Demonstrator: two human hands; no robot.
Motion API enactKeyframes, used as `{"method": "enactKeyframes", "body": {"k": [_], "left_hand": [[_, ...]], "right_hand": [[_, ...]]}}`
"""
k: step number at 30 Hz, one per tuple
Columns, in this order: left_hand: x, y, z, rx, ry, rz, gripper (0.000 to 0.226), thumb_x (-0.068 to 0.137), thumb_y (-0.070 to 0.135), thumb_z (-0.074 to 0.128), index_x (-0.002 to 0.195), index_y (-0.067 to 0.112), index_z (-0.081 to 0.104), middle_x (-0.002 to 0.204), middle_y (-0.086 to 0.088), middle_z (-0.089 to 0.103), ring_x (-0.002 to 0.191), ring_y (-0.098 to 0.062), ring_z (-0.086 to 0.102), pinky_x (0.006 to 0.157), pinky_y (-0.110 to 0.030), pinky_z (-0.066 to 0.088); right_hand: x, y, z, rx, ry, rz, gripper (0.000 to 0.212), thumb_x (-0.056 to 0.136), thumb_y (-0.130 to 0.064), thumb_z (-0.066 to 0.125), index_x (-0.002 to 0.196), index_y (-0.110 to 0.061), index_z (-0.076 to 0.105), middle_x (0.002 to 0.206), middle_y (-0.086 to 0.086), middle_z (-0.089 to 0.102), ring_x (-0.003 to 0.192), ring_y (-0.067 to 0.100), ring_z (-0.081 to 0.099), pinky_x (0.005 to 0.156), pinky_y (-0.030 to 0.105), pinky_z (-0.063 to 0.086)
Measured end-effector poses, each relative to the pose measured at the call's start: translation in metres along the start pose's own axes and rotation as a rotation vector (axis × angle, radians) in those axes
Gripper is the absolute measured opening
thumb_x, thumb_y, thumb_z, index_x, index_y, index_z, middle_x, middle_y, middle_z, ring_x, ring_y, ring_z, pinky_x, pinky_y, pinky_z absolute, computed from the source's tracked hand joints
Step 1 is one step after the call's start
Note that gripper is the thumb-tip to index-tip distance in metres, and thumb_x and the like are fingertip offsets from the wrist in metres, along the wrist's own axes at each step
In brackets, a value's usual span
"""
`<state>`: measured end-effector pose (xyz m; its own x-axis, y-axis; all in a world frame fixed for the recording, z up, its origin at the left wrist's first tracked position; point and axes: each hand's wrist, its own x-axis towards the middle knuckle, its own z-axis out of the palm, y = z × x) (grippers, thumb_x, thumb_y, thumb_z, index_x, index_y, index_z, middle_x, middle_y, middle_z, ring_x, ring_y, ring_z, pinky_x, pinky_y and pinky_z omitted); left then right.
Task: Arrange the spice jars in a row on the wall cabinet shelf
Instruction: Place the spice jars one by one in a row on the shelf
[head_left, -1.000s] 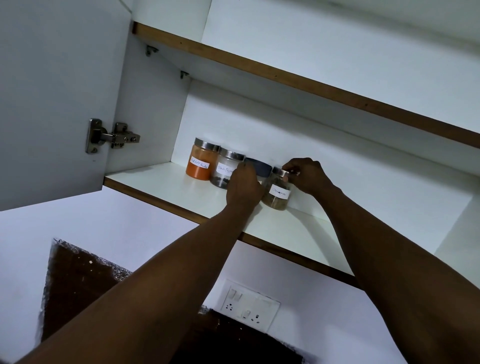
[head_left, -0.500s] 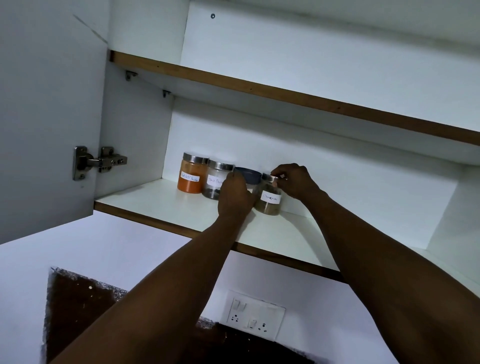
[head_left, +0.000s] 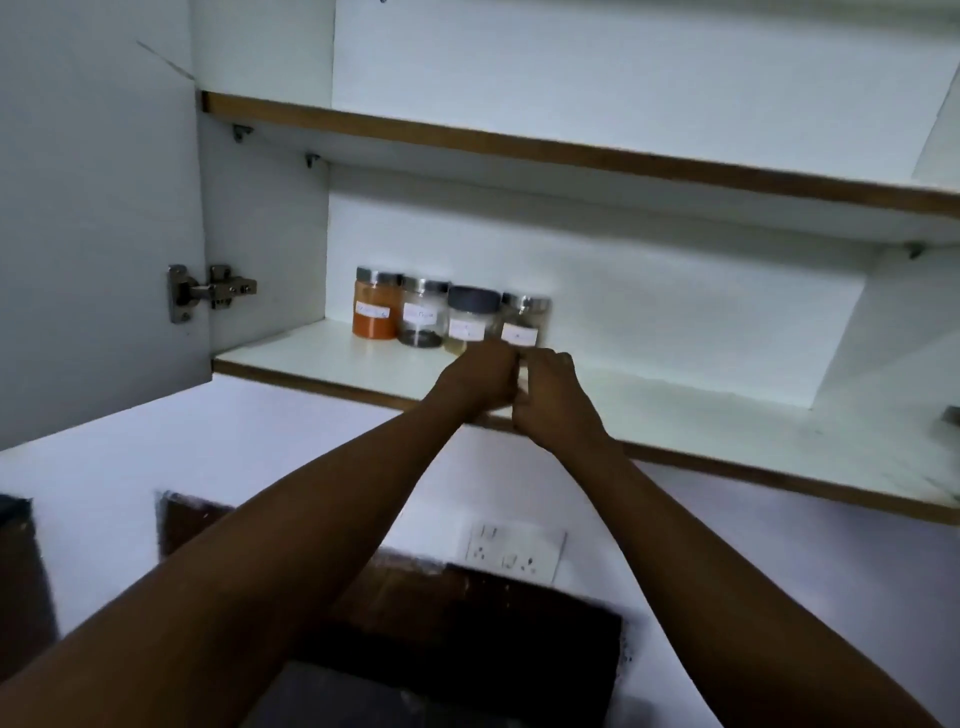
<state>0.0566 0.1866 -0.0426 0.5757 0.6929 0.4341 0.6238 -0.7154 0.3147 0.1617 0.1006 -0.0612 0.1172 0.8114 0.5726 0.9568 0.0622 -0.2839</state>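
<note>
Four labelled spice jars stand touching in a row at the back of the white cabinet shelf: an orange-filled steel-lidded jar, a clear steel-lidded jar, a dark-lidded jar, a steel-lidded brownish jar; labels face outward for reading; the left hand and right hand hang in front, fingers curled, apparently holding nothing, though blur hides the fingertips.

Left arm: bare, rising from the lower left of the frame toward centre.
Right arm: bare, rising from the lower right, converging with the left.
Left hand: back toward the camera, fingers curled under, nothing visibly held.
Right hand: likewise curled, nothing visibly held.
Spacing: knuckles just beside each other at frame centre; contact cannot be told through blur.
</note>
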Motion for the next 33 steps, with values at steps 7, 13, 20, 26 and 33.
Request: {"method": "enactKeyframes", "body": {"k": [7, 13, 20, 26, 33], "left_hand": [[-0.098, 0.018, 0.026, -0.127, 0.489, 0.031, 0.018, 0.102, 0.014, 0.048, 0.097, 0.006, 0.063, 0.103, -0.005, 0.061, 0.095, -0.017, 0.057, 0.088, -0.037, 0.052], [-0.235, -0.061, 0.098, -0.031, 0.323, 0.030, 0.061, 0.096, 0.012, 0.059, 0.153, 0.000, 0.041, 0.157, -0.017, 0.040, 0.150, -0.029, 0.038, 0.126, -0.035, 0.030], [-0.355, -0.158, 0.197, -0.020, -0.100, -0.246, 0.074, 0.083, 0.013, 0.063, 0.151, -0.003, 0.042, 0.153, -0.020, 0.041, 0.145, -0.035, 0.038, 0.121, -0.044, 0.036], [-0.420, -0.216, 0.269, -0.055, -0.269, -0.321, 0.069, 0.079, 0.010, 0.064, 0.144, -0.008, 0.049, 0.145, -0.026, 0.048, 0.137, -0.042, 0.046, 0.117, -0.050, 0.039], [-0.464, -0.251, 0.308, -0.079, -0.325, -0.348, 0.054, 0.086, 0.022, 0.059, 0.137, 0.006, 0.055, 0.134, -0.010, 0.054, 0.121, -0.026, 0.052, 0.107, -0.035, 0.041]], "right_hand": [[-0.094, -0.033, 0.057, 0.209, 0.413, -0.132, 0.064, 0.085, -0.001, 0.050, 0.148, -0.003, 0.045, 0.147, 0.010, 0.052, 0.140, 0.027, 0.046, 0.117, 0.034, 0.041], [-0.191, -0.049, 0.165, 0.355, 0.020, -0.118, 0.066, 0.086, -0.016, 0.052, 0.150, -0.002, 0.043, 0.153, 0.014, 0.046, 0.144, 0.028, 0.044, 0.117, 0.043, 0.041], [-0.284, -0.071, 0.296, 0.220, -0.557, -0.022, 0.065, 0.095, -0.027, 0.059, 0.154, -0.010, 0.036, 0.155, 0.012, 0.042, 0.145, 0.027, 0.039, 0.122, 0.039, 0.030], [-0.347, -0.079, 0.386, 0.214, -0.728, 0.070, 0.075, 0.085, -0.032, 0.069, 0.149, -0.009, 0.039, 0.150, 0.010, 0.045, 0.143, 0.028, 0.041, 0.120, 0.039, 0.035], [-0.385, -0.086, 0.440, 0.149, -0.749, 0.104, 0.069, 0.085, -0.028, 0.073, 0.145, -0.009, 0.044, 0.142, 0.013, 0.050, 0.129, 0.030, 0.049, 0.111, 0.041, 0.044]]}}
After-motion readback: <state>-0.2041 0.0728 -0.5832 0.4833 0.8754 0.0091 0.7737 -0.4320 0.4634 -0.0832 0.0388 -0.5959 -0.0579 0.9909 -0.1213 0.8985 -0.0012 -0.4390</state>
